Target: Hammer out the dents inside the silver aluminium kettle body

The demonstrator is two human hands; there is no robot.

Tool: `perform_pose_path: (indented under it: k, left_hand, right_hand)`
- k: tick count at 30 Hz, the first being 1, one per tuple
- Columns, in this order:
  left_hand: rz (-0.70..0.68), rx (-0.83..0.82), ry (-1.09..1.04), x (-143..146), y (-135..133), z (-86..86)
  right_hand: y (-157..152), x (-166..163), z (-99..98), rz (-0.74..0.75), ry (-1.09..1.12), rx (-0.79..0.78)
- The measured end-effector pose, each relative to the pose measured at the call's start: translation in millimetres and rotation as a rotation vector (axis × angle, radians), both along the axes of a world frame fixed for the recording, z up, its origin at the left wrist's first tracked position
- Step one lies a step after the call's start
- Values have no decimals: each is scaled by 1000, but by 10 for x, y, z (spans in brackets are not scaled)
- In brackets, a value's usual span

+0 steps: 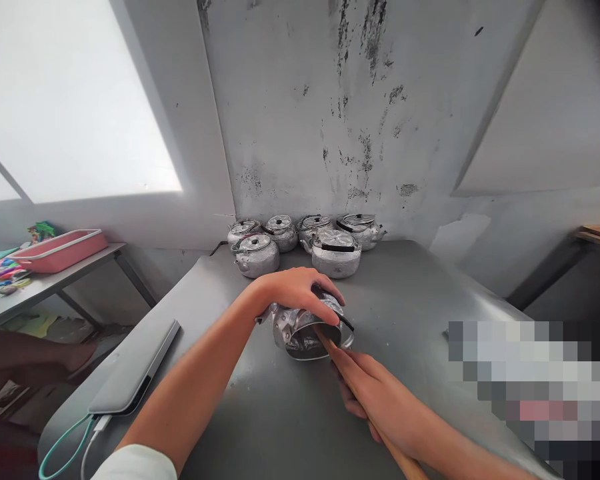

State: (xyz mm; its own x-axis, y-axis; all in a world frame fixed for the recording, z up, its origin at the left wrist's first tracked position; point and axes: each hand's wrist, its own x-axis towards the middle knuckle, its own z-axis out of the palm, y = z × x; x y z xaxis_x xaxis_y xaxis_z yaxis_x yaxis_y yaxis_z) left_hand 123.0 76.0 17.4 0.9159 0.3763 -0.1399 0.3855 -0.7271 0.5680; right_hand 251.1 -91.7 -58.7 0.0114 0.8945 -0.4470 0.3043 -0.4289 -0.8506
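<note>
A dented silver metal kettle [284,328] lies tilted on the grey table, its open mouth facing me. My left hand [303,291] is closed over its upper side, thumb and fingers curved around the body near the black handle [347,323]. In my right hand [367,383] is a long wooden stick [397,455], gripped along its length. The far end of the stick goes in through the kettle's mouth, and its tip is hidden inside. No lid shows on this kettle.
Several lidded silver kettles [336,257] stand at the table's far edge against the stained wall [290,113]. A flat grey device [133,373] with cables lies at the left. Beyond it, a side table carries a pink tray [63,252]. A blurred-out patch covers the right.
</note>
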Motion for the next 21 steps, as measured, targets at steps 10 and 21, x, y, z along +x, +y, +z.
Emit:
perform_pose_path:
  k: [10,21]
  left_hand:
    - [4,-9,-4,7,6,13]
    - [6,-36,4,0,0,23]
  right_hand:
    - [-1,-3,-4,-10,-14,1]
    - [8,24,13,-11,-49,15]
